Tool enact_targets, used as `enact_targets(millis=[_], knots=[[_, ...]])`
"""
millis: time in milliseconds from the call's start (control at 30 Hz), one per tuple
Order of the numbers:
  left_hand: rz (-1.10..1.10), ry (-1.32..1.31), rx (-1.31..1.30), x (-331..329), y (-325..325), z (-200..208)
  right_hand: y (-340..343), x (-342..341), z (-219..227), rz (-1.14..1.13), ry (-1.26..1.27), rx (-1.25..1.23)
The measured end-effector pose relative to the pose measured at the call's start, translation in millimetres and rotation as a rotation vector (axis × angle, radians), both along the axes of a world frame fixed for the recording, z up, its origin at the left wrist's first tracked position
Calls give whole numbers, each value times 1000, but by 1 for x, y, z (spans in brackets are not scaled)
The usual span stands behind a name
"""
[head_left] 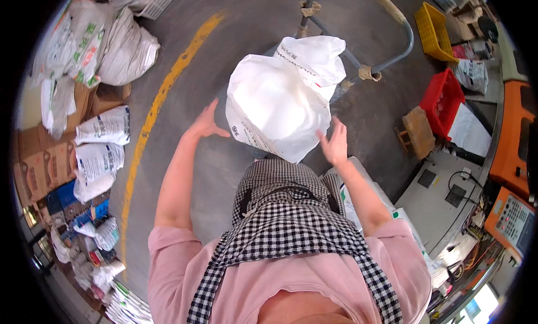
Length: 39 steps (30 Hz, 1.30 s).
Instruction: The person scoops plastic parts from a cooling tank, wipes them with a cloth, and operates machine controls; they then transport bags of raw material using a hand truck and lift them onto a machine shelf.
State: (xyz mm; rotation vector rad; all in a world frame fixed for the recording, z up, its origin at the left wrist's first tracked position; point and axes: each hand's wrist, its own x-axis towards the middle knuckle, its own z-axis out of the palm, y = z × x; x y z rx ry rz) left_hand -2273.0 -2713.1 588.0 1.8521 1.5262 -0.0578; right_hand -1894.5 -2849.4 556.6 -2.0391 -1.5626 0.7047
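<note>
A big white sack (274,103) stands in front of me with its mouth wide open, showing a bright white inside; I cannot make out what it holds. Dark print runs along its near left side. Against its far right side rests another white bag part (316,61), possibly a folded flap of the same sack. My left hand (208,122) is just left of the sack, thumb and fingers spread, holding nothing. On the other side, my right hand (334,142) is beside the sack's right edge with its fingers apart; whether a fingertip touches it I cannot tell.
Behind the sack is a grey tube-framed trolley (392,61) with wrapped joints. Full white sacks (126,49) and cartons (47,170) line the left, past a yellow floor line (148,122). At right are a red crate (443,103), a yellow crate (434,33) and an orange machine (513,139).
</note>
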Motion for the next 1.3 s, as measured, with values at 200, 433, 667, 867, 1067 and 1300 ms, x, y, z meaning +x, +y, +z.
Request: enact_targets(millis=[200, 433, 667, 867, 1067, 1300], knots=[[166, -454, 101, 37, 32, -57, 8, -107, 32, 516, -172, -18], [199, -644, -110, 32, 14, -86, 140, -109, -12, 689, -382, 259], [110, -756, -396, 5, 43, -88, 218, -150, -31, 1057, -326, 140], [-19, -583, 170, 9, 52, -92, 198, -190, -75, 508, -46, 81], [80, -721, 127, 38, 76, -192, 181, -201, -70, 316, 62, 11], [-30, -649, -116, 38, 92, -183, 205, -135, -80, 675, -680, -180]])
